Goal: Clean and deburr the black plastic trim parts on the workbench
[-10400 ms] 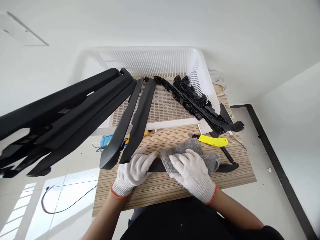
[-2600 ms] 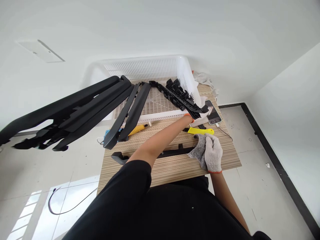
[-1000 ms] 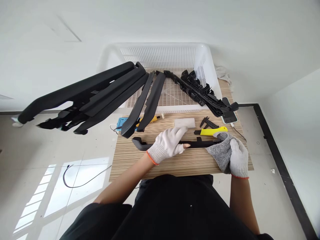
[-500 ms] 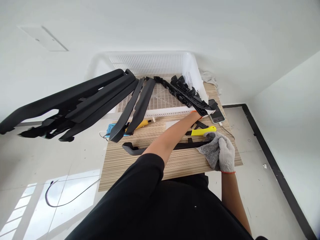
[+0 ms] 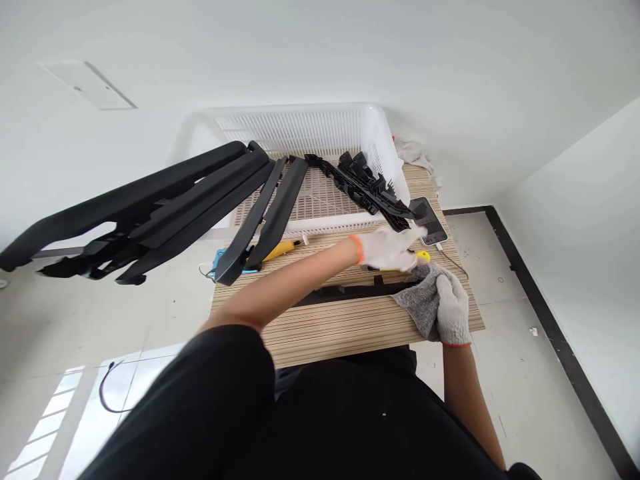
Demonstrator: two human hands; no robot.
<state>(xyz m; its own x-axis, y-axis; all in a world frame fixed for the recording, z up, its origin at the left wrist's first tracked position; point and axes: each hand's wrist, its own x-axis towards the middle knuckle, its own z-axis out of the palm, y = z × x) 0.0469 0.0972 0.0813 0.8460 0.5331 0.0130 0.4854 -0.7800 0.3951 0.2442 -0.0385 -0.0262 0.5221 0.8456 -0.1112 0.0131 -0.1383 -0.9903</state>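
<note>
Your right hand [image 5: 453, 310] is gripping the gray cloth [image 5: 421, 305] over one end of the black strip [image 5: 360, 291] running off to that hand's left, so imo pinch snugly; can't tell if your blurry left hand [image 5: 390, 248] holds anything.

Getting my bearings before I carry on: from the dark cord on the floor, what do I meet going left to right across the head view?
Dark cord, yellow tool, left gloved hand, right gloved hand, small white scrap on the floor.
</note>
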